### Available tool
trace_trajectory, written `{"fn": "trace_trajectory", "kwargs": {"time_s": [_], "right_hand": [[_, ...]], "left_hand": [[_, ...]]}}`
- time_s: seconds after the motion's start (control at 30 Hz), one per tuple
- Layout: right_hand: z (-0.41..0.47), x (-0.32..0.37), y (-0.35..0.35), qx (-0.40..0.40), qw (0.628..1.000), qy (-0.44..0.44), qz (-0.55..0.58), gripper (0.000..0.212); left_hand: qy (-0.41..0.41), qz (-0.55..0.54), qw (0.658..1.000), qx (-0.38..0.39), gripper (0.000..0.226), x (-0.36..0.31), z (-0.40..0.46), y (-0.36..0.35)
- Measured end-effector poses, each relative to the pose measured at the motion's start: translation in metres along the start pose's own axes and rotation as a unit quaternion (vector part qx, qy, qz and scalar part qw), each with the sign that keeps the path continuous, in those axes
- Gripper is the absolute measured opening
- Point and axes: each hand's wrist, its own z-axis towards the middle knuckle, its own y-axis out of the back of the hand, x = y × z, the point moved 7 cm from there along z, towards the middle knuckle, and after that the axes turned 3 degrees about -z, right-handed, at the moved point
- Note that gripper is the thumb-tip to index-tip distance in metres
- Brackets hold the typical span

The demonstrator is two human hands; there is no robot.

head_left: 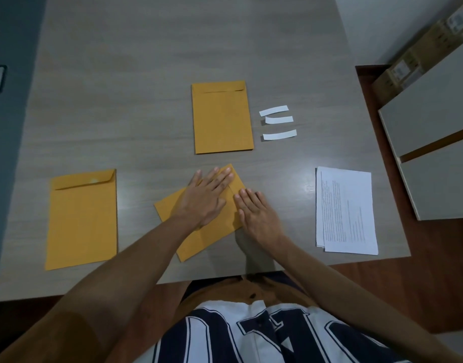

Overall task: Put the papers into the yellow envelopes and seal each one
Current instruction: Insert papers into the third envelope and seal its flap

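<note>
Tilted envelope (196,239) under flat-fingered left hand (207,195) and right hand (254,216), between paper stack (348,213) and another envelope (81,221)

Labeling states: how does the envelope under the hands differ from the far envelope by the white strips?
The near envelope lies tilted; the far envelope lies square to the table edge. The left hand and right hand press flat on the near one; the far one is untouched. Both are yellow, with flaps folded down.
</note>
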Motion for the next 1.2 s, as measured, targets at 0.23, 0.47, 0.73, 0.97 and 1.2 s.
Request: {"fn": "trace_trajectory", "kwargs": {"time_s": [0.23,0.47,0.73,0.97,1.2], "right_hand": [[-0.056,-0.014,-0.001,-0.006,1.0,0.018,-0.007,0.045],[-0.055,-0.012,0.001,0.014,1.0,-0.018,0.0,0.048],[-0.054,-0.012,-0.001,0.022,0.999,-0.026,0.018,0.049],[-0.057,-0.013,0.002,0.021,1.0,-0.016,0.01,0.052],[-0.058,-0.01,0.003,0.043,0.999,-0.022,0.011,0.053]], "left_hand": [[0.001,-0.009,1.0,0.002,0.065,-0.001,-0.001,0.002],[0.022,0.004,0.999,0.043,0.065,-0.008,0.002,0.003],[-0.109,0.007,0.994,0.003,0.064,-0.055,-0.019,-0.011],[0.002,-0.015,1.0,-0.015,0.063,-0.024,0.004,0.001],[0.05,-0.035,0.998,-0.019,0.058,-0.003,0.02,0.008]]}}
